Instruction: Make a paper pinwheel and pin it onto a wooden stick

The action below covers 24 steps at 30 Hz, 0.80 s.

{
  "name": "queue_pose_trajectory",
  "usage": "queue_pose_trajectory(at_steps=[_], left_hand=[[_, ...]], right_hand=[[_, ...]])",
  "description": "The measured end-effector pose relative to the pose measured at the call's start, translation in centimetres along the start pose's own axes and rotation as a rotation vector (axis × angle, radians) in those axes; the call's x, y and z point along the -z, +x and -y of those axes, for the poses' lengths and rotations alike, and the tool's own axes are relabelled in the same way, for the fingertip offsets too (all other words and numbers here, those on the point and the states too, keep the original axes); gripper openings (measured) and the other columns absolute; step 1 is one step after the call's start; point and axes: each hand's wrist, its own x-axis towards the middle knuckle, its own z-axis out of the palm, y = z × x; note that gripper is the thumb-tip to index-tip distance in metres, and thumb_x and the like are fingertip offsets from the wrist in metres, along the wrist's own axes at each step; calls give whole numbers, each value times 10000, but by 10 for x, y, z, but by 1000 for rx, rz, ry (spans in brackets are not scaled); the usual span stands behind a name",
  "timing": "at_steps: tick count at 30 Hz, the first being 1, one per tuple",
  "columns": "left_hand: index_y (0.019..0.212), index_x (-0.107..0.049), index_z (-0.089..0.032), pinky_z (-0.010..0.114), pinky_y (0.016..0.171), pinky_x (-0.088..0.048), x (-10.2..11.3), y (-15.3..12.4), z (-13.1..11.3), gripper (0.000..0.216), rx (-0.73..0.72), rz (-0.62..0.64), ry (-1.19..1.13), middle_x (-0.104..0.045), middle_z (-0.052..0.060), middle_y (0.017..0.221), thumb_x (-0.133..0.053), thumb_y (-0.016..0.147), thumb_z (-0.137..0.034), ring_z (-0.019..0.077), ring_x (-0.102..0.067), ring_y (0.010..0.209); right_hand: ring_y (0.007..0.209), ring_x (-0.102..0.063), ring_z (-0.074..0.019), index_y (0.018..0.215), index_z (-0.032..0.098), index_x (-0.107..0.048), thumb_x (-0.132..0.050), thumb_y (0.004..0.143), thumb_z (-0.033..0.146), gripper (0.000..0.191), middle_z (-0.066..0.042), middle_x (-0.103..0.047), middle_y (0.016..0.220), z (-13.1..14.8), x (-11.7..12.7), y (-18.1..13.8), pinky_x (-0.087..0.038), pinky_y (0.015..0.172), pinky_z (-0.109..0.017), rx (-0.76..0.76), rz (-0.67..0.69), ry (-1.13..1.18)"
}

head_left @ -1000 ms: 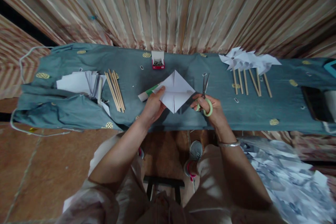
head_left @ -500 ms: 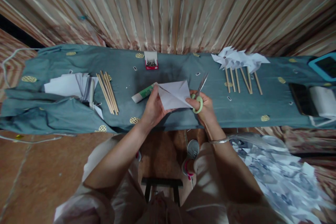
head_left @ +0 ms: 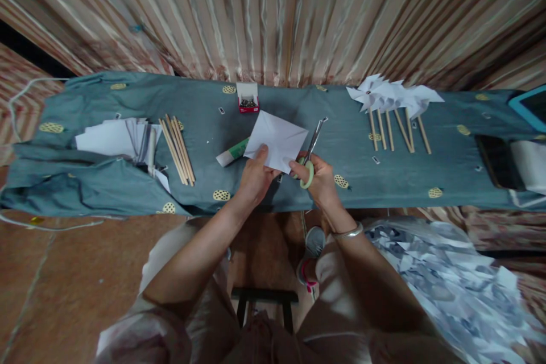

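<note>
A square sheet of white paper (head_left: 279, 135) is held up over the cloth, turned with one corner toward the far side. My left hand (head_left: 256, 177) pinches its near left edge, thumb on top. My right hand (head_left: 318, 176) grips scissors (head_left: 314, 139) with pale green handles, their blades pointing away from me and close together. That hand's thumb also rests at the paper's near right corner. Partly behind the paper lies a green and white tube (head_left: 233, 152), perhaps glue. A small red and white box (head_left: 248, 101) of metal pieces sits just beyond.
On the green-blue tablecloth (head_left: 200, 119), wooden sticks (head_left: 177, 151) and a stack of white paper (head_left: 106, 137) lie left. Several white paper pinwheels (head_left: 392, 96) on sticks lie right, then a dark phone (head_left: 497, 162). A clear bag of white paper pieces (head_left: 447, 284) stands below the table.
The paper has been turned so a corner points away from me. My right hand, with the scissors, has shifted left to the paper's near corner.
</note>
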Motion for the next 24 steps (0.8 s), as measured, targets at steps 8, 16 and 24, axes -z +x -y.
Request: queue_pose_trajectory(at_steps=[8, 16, 24], left_hand=[[1131, -642, -166, 398, 983, -567, 7, 11, -27, 293, -27, -1, 17, -783, 65, 953, -450, 1025, -360, 212, -740, 1008], [1169, -632, -129, 418, 961, -580, 5, 9, -24, 294, 8, -27, -17, -769, 108, 1037, -521, 992, -335, 233, -746, 991], [1107, -649, -122, 371, 878, -615, 1, 6, -21, 280, 26, -12, -28, -782, 105, 969, -445, 1017, -291, 217, -754, 945]], right_hand=[[566, -533, -90, 744, 184, -663, -771, 707, 642, 472, 14, -629, 642, 15, 15, -20, -435, 542, -231, -93, 480, -172], [533, -516, -87, 736, 175, -645, -802, 682, 591, 448, 27, -598, 609, 20, 14, -19, -427, 517, -240, -194, 560, -178], [549, -524, -94, 726, 173, -655, -805, 708, 533, 390, 22, -596, 614, 22, 13, -19, -451, 530, -246, -194, 554, -221]])
